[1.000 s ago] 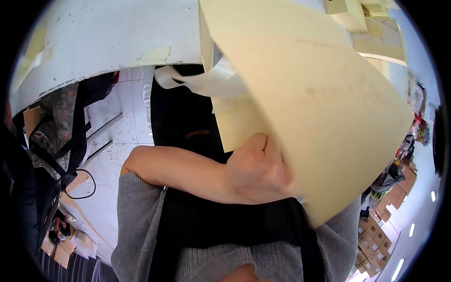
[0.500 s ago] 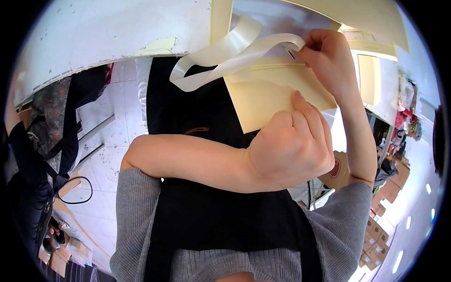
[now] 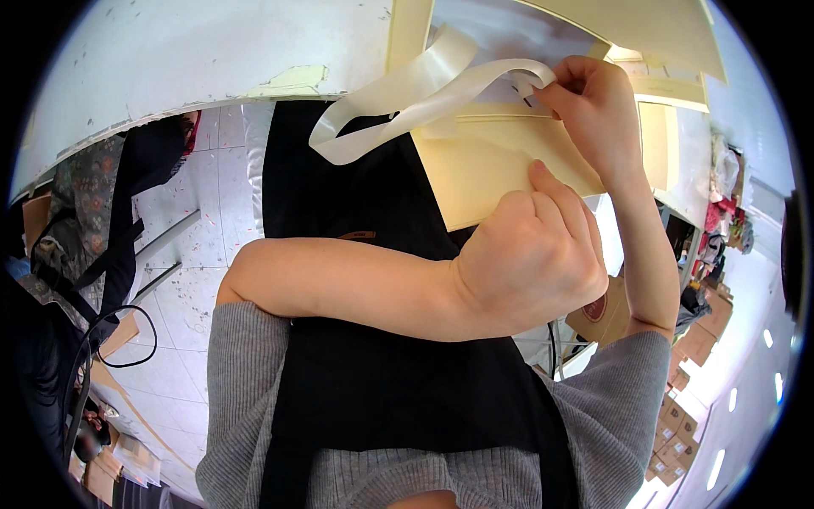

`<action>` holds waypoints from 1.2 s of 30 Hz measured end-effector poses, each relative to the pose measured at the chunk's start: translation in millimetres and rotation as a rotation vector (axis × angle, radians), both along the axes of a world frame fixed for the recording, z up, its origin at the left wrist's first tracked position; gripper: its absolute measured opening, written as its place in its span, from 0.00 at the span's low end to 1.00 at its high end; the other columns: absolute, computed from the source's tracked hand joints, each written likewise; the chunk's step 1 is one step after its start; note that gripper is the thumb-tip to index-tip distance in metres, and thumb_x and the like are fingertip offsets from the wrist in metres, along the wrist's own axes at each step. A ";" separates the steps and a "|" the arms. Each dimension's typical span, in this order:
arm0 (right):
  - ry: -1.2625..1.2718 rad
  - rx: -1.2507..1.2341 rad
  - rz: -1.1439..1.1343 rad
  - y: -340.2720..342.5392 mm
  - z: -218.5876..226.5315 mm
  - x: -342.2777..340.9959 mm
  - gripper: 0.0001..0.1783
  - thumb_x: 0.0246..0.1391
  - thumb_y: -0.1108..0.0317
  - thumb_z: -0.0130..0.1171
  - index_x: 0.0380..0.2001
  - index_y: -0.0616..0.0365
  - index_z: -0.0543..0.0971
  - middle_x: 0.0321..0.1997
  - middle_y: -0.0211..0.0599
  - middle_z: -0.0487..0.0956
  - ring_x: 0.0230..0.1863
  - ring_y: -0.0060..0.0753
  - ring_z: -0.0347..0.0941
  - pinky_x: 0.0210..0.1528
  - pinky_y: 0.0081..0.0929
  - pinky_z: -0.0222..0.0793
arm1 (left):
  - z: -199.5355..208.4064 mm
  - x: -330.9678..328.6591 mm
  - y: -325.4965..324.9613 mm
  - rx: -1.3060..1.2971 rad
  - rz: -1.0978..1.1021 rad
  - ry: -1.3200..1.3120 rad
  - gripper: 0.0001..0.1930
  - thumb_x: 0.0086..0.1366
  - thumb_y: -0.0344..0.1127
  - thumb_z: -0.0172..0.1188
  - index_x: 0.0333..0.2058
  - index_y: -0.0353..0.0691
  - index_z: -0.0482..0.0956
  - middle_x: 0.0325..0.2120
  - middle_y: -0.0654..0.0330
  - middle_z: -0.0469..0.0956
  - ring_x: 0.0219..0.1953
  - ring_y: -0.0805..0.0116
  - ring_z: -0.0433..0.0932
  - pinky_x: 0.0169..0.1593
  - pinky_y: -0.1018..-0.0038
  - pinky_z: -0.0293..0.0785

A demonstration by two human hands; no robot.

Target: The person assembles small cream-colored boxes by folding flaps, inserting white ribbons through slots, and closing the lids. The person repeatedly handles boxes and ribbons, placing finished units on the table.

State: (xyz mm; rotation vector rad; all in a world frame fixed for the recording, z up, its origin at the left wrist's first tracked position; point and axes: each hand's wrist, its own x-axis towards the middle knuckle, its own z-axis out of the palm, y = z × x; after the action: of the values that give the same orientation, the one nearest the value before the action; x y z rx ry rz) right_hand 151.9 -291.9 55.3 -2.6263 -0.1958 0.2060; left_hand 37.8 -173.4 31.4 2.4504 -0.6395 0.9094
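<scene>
A cream satin ribbon (image 3: 381, 119) hangs in a loose loop over the table edge and a pale yellow box. My right hand (image 3: 593, 110) pinches one end of it, where a small dark-tipped piece pokes out below the fingers. Lower down, my left hand (image 3: 534, 263) reaches across my front with its fingers curled. One fingertip rests on the pale yellow box flap (image 3: 492, 174), which slants toward me; the hand closes at the flap's near right edge, and its other fingertips are hidden. Behind the ribbon, the box's opening (image 3: 517, 38) shows a greyish inside.
The white table (image 3: 212, 51) has a chipped patch along its front edge. More pale yellow card parts (image 3: 657, 140) stand to the right. Stacked brown cartons (image 3: 674, 437) are at the far right. At left are another person's dark clothes (image 3: 51, 339) and a black cable loop (image 3: 127, 337).
The view has shifted slightly. Both hands keep almost the same pose on the ribbon and flap. A little more of the ribbon's end shows below my right fingers.
</scene>
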 end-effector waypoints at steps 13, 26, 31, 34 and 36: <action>0.053 0.053 0.010 -1.3 0.4 -3.8 0.07 0.48 0.73 0.60 0.21 0.67 0.77 0.16 0.29 0.74 0.20 0.16 0.65 0.24 0.19 0.58 | 0.8 -2.2 -2.5 -0.002 0.006 0.021 0.14 0.33 0.31 0.56 0.20 0.25 0.79 0.23 0.39 0.79 0.11 0.73 0.64 0.14 0.81 0.55; 0.180 -0.233 0.139 4.3 8.7 21.5 0.09 0.42 0.69 0.59 0.20 0.67 0.77 0.15 0.41 0.74 0.17 0.34 0.69 0.23 0.30 0.64 | 4.2 4.8 -0.7 0.001 0.009 -0.064 0.11 0.32 0.33 0.57 0.16 0.30 0.76 0.17 0.45 0.75 0.13 0.72 0.63 0.16 0.79 0.52; 0.435 -0.426 0.002 27.0 26.2 53.9 0.09 0.38 0.68 0.59 0.23 0.64 0.76 0.14 0.32 0.70 0.18 0.22 0.66 0.20 0.25 0.60 | 7.4 37.4 5.8 0.004 0.067 -0.270 0.09 0.32 0.36 0.58 0.11 0.37 0.71 0.10 0.55 0.67 0.13 0.69 0.62 0.17 0.77 0.50; 0.215 -0.019 0.082 9.9 4.1 71.9 0.08 0.42 0.70 0.59 0.28 0.63 0.78 0.15 0.29 0.70 0.20 0.21 0.67 0.21 0.23 0.60 | 1.4 67.2 12.7 -0.084 0.146 -0.397 0.06 0.39 0.32 0.61 0.15 0.41 0.72 0.14 0.62 0.64 0.14 0.70 0.65 0.18 0.75 0.60; 0.232 0.013 0.085 13.6 14.0 66.6 0.08 0.43 0.70 0.59 0.28 0.63 0.78 0.15 0.29 0.70 0.20 0.21 0.67 0.21 0.22 0.60 | 16.5 67.4 20.0 -0.104 0.030 -0.074 0.05 0.47 0.30 0.63 0.23 0.41 0.75 0.22 0.60 0.69 0.22 0.68 0.70 0.27 0.72 0.67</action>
State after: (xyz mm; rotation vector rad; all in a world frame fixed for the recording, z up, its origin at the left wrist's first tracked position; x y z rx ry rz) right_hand 218.5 -278.3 69.3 -2.5571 -0.2277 0.5330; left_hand 105.2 -153.4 47.9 2.3491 -0.5681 1.0236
